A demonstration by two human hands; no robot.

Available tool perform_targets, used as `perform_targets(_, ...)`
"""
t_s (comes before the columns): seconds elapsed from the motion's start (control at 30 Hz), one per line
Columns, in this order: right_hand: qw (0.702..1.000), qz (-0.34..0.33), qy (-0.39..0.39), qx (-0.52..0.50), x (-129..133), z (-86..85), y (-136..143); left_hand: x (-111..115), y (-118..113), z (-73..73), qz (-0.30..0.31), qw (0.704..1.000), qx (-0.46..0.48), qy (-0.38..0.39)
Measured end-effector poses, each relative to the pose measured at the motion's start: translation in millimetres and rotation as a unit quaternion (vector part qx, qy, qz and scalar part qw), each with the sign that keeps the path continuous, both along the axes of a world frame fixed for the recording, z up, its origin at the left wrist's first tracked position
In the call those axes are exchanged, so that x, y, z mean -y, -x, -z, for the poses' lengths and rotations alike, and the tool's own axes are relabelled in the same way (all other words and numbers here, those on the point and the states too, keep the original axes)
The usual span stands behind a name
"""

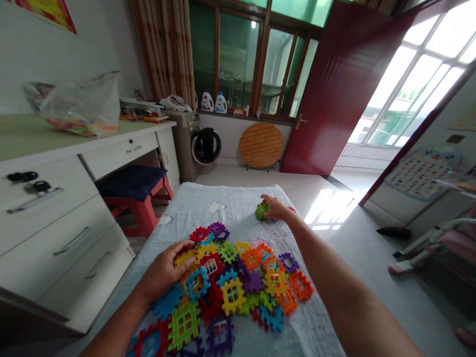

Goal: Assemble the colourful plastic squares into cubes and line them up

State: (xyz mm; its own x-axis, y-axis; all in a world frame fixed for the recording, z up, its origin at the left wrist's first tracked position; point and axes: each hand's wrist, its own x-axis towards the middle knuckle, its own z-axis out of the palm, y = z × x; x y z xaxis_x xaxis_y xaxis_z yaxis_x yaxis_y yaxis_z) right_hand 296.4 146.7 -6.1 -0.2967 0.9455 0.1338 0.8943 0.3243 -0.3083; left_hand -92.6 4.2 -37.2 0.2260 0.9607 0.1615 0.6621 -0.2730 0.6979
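A heap of colourful interlocking plastic building blocks, square with notched edges and many with window-like grids, lies on a cloth-covered table point(238, 196). My left hand point(167, 270) rests at the heap's left side, its thumb and fingers closed about a yellow building block point(185, 258). Beside it are a blue block point(197, 283) and a red block point(210, 267). Stretched to the table's far right, my right hand point(274, 207) grips a green building block point(261, 211), which looks boxy. Something small and red point(292, 209) shows just behind that wrist, mostly hidden.
On the left stands a white desk point(137, 130) with a plastic bag point(84, 106) on it and a red stool point(143, 213) under it. A washing machine point(188, 144), a round wooden board point(261, 145) and a dark red door point(330, 94) are beyond the table.
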Motion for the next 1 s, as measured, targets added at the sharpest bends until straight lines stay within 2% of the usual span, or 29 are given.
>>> perform_targets(0.27, 0.997, 0.036, 0.033, 0.051, 5.2, 4.2, 7.4, 0.3, 0.1, 1.7, -0.004, 1.000, -0.002, 0.003)
perform_targets(0.43, 0.996, 0.042, 0.042, 0.062, 11.6, -5.2, 10.9, -0.5, -0.2, 2.4, -0.008, 1.000, 0.005, 0.002)
perform_targets(0.53, 0.998, 0.047, 0.016, 0.041, 21.0, -13.3, 9.4, -0.3, -0.6, 1.9, -0.013, 1.000, 0.010, 0.004)
perform_targets(0.63, 0.998, 0.054, -0.034, 0.000, 39.9, -16.6, 2.4, -0.1, -0.5, 2.0, -0.008, 1.000, 0.012, 0.003)
perform_targets(0.73, 0.996, 0.041, -0.061, -0.049, 70.6, -10.5, -6.8, -0.1, -0.8, 2.3, -0.001, 1.000, 0.005, -0.016)
perform_targets(0.8, 0.994, 0.016, -0.050, -0.092, 95.5, -2.8, -10.2, -0.3, -1.6, 2.4, 0.002, 1.000, 0.002, -0.031)
perform_targets(0.9, 0.992, 0.019, -0.006, -0.127, 129.7, 7.4, -8.1, -0.4, -4.4, 2.8, 0.011, 0.999, 0.007, -0.038)
perform_targets(1.0, 0.988, 0.039, 0.031, -0.143, 148.7, 12.8, -0.3, 1.7, -9.4, 2.2, 0.030, 0.999, 0.019, -0.021)
